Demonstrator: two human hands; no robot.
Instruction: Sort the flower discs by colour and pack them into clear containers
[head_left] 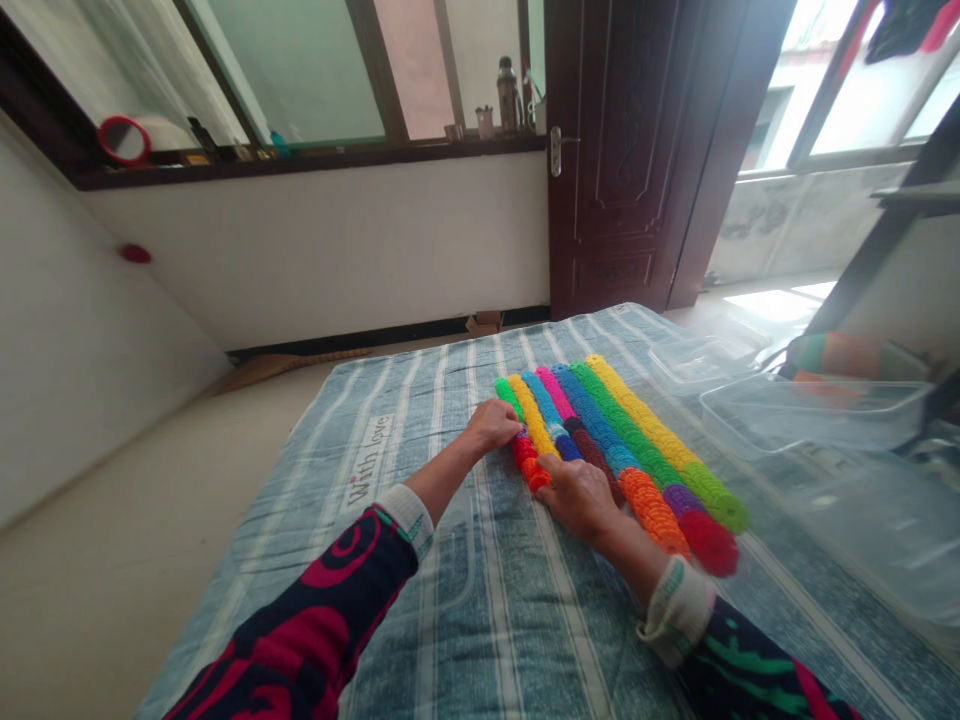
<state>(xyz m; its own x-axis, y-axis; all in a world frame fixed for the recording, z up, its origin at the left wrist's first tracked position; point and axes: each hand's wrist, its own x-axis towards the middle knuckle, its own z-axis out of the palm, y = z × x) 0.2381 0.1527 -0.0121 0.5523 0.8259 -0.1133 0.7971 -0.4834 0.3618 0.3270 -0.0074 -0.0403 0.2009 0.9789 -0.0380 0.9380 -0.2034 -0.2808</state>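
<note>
Colored rows [611, 450] on striped cloth [525, 620], ctr-right of frame. L hand [495, 424] at leftmost row [523, 455], R hand [577, 495] by its btm end, fingers bent; can't tell if either's gripping.

**A window ledge [337, 160] and a door [626, 150] face us**

Along the ledge we see a round, red-rimmed mirror [124, 141] toward the left and a flask [508, 97] near the door. Low by the white wall [337, 245], we spot brown cardboard [485, 322].
</note>
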